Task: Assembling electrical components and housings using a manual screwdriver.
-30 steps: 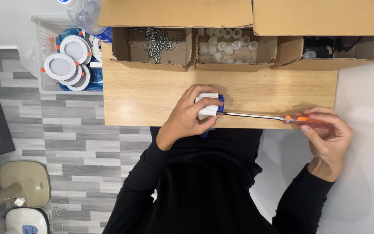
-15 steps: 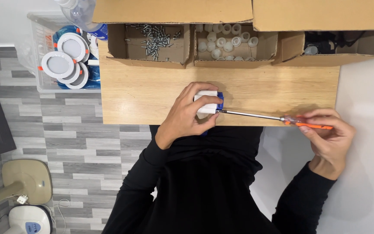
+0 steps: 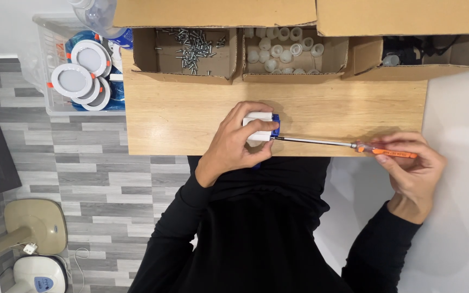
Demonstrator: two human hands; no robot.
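Head view, looking straight down. Left hand (image 3: 233,145) wrapped over a small white and blue plastic part (image 3: 261,127), fingers curled tight round it and pinning it to the wooden counter (image 3: 191,119) near the front edge, probably so it can't twist. Right hand (image 3: 411,163) off past the counter's right end, fingers closed on the orange handle of a long screwdriver (image 3: 343,144). Shaft lying nearly flat, tip meeting the right side of the part, so the screw presumably goes in sideways. Hard to tell what exactly the tip sits in, thumb's in the way.

Along the back edge, three open cardboard boxes within easy reach: screws box (image 3: 190,46) with loose metal screws, middle box (image 3: 294,51) full of small white caps, right box (image 3: 424,54) with something dark, black cable maybe. Off the left end, a clear bin (image 3: 47,65) stacked with round white lamp discs (image 3: 71,80).
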